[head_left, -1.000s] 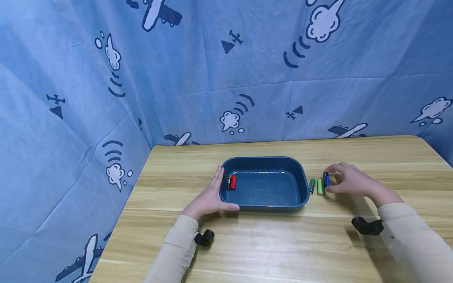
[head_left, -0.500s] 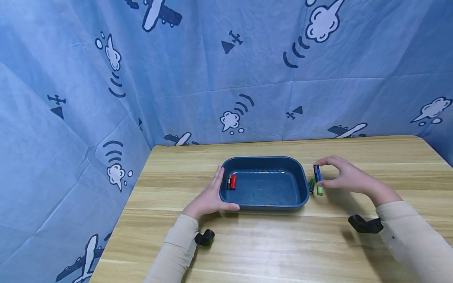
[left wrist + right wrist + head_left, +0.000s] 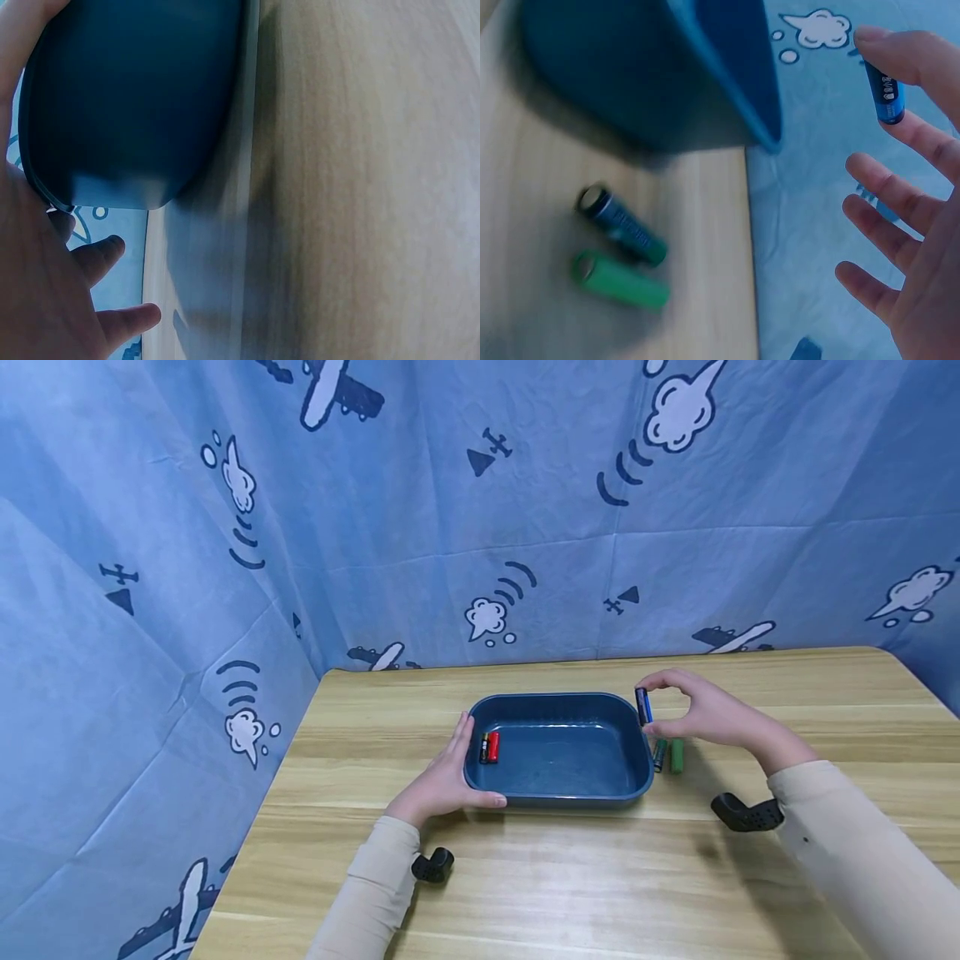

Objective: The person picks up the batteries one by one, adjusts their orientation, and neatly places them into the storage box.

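Observation:
My right hand [image 3: 708, 714] pinches a dark battery with a blue side [image 3: 644, 707] lengthwise between thumb and index finger, beside the box's right rim. In the right wrist view that battery [image 3: 886, 94] shows white lettering, and the other fingers stand spread. My left hand [image 3: 442, 781] rests against the left end of a dark blue rectangular box [image 3: 573, 764], fingers straight along its side and thumb along its front. Inside the box, at the left end, a black battery [image 3: 484, 749] and a red battery [image 3: 493, 747] lie side by side.
Right of the box, on the wood table [image 3: 570, 877], lie a dark battery with a green end [image 3: 622, 225] and a plain green battery [image 3: 622, 281]. A blue patterned curtain [image 3: 450, 527] hangs behind and at the left. Each wrist wears a black device [image 3: 746, 812].
My right hand has lifted the blue-sided battery from beside the green ones and moved it left to the box's right rim. The left hand and the box have stayed in place.

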`<action>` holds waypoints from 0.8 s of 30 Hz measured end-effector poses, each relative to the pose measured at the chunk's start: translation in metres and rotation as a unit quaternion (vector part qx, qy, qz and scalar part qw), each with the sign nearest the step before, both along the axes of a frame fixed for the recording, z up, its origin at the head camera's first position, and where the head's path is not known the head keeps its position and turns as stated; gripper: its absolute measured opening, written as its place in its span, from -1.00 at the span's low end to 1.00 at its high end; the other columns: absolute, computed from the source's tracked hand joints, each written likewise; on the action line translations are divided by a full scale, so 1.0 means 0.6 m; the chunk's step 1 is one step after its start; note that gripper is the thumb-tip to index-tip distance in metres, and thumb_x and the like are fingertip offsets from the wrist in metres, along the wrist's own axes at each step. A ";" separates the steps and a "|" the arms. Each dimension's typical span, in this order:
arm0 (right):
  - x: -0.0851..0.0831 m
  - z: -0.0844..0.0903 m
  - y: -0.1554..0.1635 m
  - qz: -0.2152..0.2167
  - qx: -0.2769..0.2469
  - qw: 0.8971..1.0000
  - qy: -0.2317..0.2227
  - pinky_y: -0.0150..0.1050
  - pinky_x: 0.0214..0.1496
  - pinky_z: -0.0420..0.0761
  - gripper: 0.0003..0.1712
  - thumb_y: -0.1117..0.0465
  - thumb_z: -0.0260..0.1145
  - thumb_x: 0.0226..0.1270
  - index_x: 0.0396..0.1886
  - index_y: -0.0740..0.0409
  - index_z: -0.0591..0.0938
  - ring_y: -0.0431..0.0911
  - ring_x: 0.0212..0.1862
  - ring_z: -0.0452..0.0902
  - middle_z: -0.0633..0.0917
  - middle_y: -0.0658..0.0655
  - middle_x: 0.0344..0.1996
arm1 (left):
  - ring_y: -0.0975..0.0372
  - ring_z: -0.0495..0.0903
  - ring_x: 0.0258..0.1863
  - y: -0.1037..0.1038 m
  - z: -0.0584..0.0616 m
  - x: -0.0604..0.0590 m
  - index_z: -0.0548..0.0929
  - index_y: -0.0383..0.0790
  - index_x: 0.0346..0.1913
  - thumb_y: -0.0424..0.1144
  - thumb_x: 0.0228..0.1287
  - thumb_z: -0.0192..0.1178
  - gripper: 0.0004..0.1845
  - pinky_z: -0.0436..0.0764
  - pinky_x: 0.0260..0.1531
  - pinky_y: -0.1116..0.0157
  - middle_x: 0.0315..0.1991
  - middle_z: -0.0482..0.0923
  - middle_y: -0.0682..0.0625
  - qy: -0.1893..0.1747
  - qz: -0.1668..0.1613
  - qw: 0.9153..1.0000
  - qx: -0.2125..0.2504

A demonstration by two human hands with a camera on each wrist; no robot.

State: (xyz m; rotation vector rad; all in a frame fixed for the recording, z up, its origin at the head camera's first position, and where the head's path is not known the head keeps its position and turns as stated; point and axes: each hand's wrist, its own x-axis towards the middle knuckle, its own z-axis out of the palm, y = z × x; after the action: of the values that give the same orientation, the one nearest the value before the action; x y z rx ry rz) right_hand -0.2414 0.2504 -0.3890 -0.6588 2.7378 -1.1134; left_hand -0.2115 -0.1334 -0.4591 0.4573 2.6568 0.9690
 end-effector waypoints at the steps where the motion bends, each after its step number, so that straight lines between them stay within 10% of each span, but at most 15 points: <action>1: -0.003 0.003 -0.005 -0.001 0.003 1.000 -0.003 0.30 0.12 0.18 -0.30 0.06 0.46 0.03 0.14 0.21 0.41 0.23 0.20 0.20 0.39 0.30 0.14 | 0.05 -0.13 0.41 0.000 0.000 0.000 -0.41 0.15 0.44 0.40 -0.32 0.35 0.39 0.08 0.25 -0.09 0.46 -0.51 0.20 0.000 0.000 1.000 0.000; 24: -0.049 0.021 -0.087 0.015 -0.013 0.999 -0.027 0.13 0.11 0.29 -0.30 0.06 0.42 0.09 0.18 0.22 0.38 0.14 0.08 0.35 0.47 0.24 0.01 | 0.09 -0.14 0.41 -0.002 -0.001 -0.001 -0.42 0.20 0.43 0.39 -0.32 0.36 0.38 0.09 0.25 -0.08 0.43 -0.54 0.29 -0.008 0.006 1.000 0.001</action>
State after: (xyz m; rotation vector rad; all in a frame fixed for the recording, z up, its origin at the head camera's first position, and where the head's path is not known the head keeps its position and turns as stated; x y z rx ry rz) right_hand -0.2708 0.1980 -0.3761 -0.6596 2.6641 -1.1455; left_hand -0.2120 -0.1349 -0.4599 0.4330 2.6476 0.9760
